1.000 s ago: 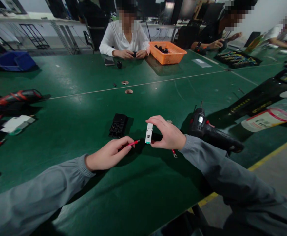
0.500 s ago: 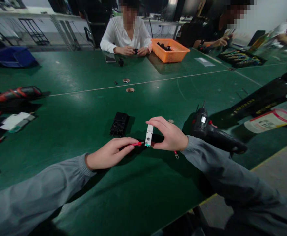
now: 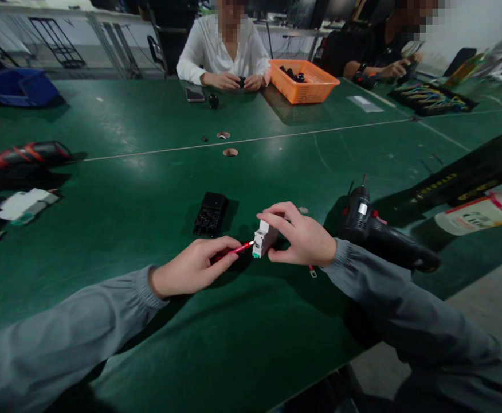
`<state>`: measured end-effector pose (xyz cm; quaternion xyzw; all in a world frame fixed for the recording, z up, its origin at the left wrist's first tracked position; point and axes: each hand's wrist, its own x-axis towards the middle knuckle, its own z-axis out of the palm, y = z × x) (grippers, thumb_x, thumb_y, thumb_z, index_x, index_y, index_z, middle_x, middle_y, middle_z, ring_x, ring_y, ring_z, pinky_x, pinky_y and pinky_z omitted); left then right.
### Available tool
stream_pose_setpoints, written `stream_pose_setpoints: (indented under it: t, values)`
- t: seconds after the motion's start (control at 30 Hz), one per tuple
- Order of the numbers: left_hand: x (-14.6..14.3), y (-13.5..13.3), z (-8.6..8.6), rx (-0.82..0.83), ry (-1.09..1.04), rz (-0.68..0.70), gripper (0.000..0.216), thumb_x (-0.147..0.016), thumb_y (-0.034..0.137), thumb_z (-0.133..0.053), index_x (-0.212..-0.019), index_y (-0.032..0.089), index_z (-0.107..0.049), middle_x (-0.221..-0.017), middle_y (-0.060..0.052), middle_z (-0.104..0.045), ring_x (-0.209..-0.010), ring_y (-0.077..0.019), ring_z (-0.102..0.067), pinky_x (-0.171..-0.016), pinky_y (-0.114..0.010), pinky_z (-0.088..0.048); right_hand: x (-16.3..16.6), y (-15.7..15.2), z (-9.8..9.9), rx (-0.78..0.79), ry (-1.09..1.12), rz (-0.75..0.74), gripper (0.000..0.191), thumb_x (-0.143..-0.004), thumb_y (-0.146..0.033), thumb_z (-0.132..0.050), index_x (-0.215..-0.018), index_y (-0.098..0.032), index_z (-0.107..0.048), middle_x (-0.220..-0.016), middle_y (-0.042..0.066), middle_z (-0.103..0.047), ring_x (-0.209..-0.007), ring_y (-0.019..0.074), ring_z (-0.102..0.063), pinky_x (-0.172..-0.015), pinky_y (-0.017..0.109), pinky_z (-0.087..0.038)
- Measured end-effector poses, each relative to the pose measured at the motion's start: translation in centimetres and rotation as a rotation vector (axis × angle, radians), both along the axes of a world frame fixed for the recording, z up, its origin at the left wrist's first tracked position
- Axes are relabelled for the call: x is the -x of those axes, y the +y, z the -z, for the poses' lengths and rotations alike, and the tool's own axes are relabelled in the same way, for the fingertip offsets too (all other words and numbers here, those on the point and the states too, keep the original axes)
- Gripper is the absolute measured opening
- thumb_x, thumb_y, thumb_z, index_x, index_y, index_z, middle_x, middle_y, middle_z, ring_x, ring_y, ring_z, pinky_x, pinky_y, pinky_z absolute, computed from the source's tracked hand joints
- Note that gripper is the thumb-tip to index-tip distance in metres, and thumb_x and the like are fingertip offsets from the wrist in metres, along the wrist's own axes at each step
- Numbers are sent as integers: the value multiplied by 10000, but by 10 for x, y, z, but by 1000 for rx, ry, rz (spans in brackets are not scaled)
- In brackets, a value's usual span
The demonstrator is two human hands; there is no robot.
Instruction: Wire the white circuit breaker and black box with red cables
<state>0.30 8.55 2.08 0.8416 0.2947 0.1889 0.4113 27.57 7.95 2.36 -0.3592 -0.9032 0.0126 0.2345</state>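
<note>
My left hand [image 3: 197, 265] pinches a red wire [image 3: 241, 249] between thumb and fingers. The wire's bare metal tip points right and meets, or nearly meets, the face of a small white circuit breaker [image 3: 265, 236] with a green piece at its lower end. My right hand [image 3: 300, 235] grips this breaker from the right, fingers over its top and thumb below. Under my right wrist, a red lead with a metal lug [image 3: 313, 272] sticks out; where it leads is hidden. Just beyond my left hand, a black plastic housing [image 3: 211, 214] lies on the green table [image 3: 182, 350].
A black cordless drill [image 3: 365, 223] lies right of my right hand, with a labelled bottle [image 3: 470, 215] beyond. Another white breaker [image 3: 27, 205] sits at left. Across the table, a person in a white shirt [image 3: 229, 51] handles a small black part beside an orange basket [image 3: 305, 86].
My right hand has turned the breaker so more of its side shows. The wire's tip, in my left hand, is now angled up at the breaker's face. The view has shifted slightly.
</note>
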Motion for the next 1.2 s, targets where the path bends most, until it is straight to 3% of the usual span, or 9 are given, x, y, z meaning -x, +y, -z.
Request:
stream_pose_setpoints:
  t: [0.5, 0.8, 1.2]
  values:
    - [-1, -4, 2, -36, 50, -19, 251, -996, 298, -466, -1114, 176, -652, -863, 0, -674, -666, -76, -569, -614, -193, -405, 1, 1, 0, -111, -52, 3, 628, -785, -261, -642, -1375, -139, -462, -1170, 141, -539, -980, 252, -606, -757, 382, -583]
    - [-4, -4, 0, -28, 102, -60, 274, -1002, 324, -436, -1010, 154, -651, -700, 24, -593, -584, -74, -515, -562, -200, -364, -2, 3, -5, -250, -74, -42, 645, -833, -229, -604, -1435, -126, -400, -1185, 152, -587, -1076, 289, -607, -854, 436, -575]
    - [-2, -2, -2, 42, 126, -36, 297, -997, 344, -425, -1006, 152, -651, -716, 10, -595, -600, -87, -520, -568, -204, -376, -4, 5, -8, -237, -91, -105, 616, -854, -250, -608, -1427, -120, -422, -1170, 157, -616, -1056, 283, -621, -835, 422, -577]
